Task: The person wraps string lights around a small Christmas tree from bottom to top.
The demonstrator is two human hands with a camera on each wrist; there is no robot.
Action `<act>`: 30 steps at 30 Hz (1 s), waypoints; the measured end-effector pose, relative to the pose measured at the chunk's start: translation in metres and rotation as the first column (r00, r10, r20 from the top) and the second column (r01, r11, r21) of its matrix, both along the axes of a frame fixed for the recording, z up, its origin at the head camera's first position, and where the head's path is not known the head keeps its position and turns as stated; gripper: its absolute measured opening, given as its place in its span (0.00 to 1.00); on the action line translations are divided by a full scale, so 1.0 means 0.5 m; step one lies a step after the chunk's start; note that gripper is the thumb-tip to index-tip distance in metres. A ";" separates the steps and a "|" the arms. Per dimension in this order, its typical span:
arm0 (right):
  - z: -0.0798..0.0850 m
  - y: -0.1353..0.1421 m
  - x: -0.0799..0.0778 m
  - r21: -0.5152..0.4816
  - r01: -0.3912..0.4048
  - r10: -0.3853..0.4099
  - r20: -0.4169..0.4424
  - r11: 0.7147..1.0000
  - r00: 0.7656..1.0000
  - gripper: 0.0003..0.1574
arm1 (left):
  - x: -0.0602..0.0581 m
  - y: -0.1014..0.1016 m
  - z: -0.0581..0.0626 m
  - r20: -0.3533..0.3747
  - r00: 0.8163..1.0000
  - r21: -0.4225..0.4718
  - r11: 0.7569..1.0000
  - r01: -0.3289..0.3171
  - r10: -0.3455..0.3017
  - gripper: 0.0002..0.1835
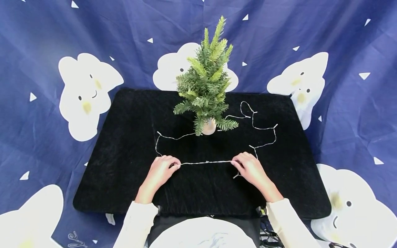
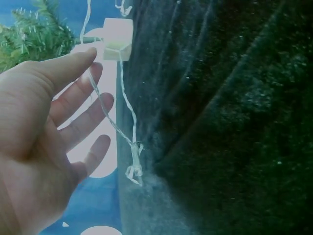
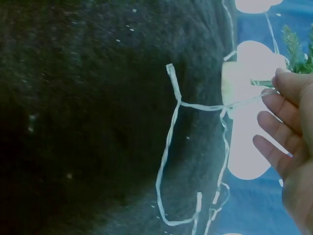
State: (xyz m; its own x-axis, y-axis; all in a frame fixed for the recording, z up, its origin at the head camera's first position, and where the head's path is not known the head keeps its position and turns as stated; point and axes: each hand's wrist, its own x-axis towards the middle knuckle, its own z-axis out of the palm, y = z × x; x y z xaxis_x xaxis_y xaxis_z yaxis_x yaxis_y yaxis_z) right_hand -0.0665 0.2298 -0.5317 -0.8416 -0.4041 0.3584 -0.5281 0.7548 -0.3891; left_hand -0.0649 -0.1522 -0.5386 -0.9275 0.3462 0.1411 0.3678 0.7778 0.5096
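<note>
A thin white string of lights stretches almost straight between the two hands, in front of a small artificial Christmas tree on a pale round base. The left hand pinches one end of this span between thumb and index finger; in the left wrist view its other fingers are spread loosely, with a wire loop and bulb beyond them. At the span's other end, the right hand pinches the wire. More wire with small bulbs hangs beside that hand in the right wrist view.
Loose wire winds over the black-covered table right of the tree, and another stretch runs along its left. Behind hangs a blue curtain with white clouds. Dark cables lie below the table's front edge.
</note>
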 end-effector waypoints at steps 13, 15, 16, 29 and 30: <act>0.078 0.035 -0.021 -0.159 0.064 -0.081 -0.102 0.985 0.991 0.04 | -0.007 0.029 0.062 -0.079 0.995 -0.013 0.998 0.055 -0.056 0.03; 0.089 0.042 -0.024 -0.184 0.064 -0.087 -0.121 0.981 0.989 0.04 | -0.009 0.033 0.072 -0.096 0.993 -0.009 0.998 0.061 -0.062 0.03; 0.094 0.045 -0.025 -0.197 0.064 -0.091 -0.131 0.978 0.987 0.04 | -0.009 0.035 0.077 -0.104 0.992 -0.007 0.998 0.067 -0.067 0.03; 0.134 0.093 -0.023 -0.314 0.192 -0.231 -0.091 0.930 0.969 0.02 | -0.025 0.085 0.177 -0.281 0.945 -0.006 0.985 0.172 -0.167 0.02; 0.136 0.095 -0.023 -0.321 0.205 -0.244 -0.085 0.925 0.966 0.02 | -0.030 0.090 0.185 -0.292 0.940 -0.008 0.983 0.184 -0.178 0.02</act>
State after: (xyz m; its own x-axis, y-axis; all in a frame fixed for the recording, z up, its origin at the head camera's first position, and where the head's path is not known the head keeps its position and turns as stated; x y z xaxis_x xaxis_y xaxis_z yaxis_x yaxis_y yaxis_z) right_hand -0.0779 0.2773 -0.4636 -0.8396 -0.0639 0.5395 -0.4167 0.7128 -0.5642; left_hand -0.0797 -0.1074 -0.4462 -0.7670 0.4990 0.4033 0.6358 0.6753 0.3738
